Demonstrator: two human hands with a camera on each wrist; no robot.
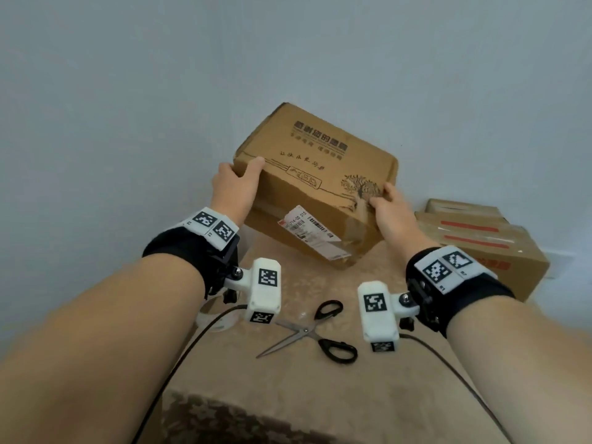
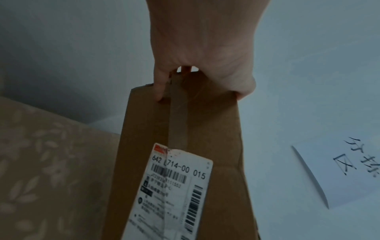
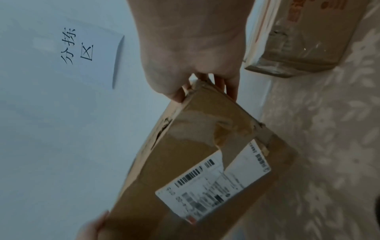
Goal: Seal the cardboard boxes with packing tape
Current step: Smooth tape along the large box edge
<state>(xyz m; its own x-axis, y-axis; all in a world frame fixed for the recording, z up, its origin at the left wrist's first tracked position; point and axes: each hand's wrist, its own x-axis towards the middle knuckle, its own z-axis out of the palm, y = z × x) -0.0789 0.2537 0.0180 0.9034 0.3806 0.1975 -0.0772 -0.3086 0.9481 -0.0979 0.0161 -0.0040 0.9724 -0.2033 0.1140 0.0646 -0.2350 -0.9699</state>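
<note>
A brown cardboard box (image 1: 307,174) with dark print and a white shipping label (image 1: 307,230) is held tilted above the table, its lower edge near the cloth. My left hand (image 1: 235,184) grips its left end, thumb on the printed face. My right hand (image 1: 389,205) grips the right end. In the left wrist view the box (image 2: 216,129) hangs under my left hand (image 2: 203,53), a strip of brown tape running down its face. The right wrist view shows my right hand (image 3: 193,53) on a torn, taped corner of the box (image 3: 185,162). A roll of clear tape (image 1: 217,320) lies half hidden under my left wrist.
Scissors (image 1: 315,331) with black handles lie open on the beige patterned tablecloth (image 1: 320,395). Stacked cardboard boxes (image 1: 499,251) with red stripes stand at the right against the wall. A white paper sign (image 3: 76,48) with handwritten characters hangs on the wall.
</note>
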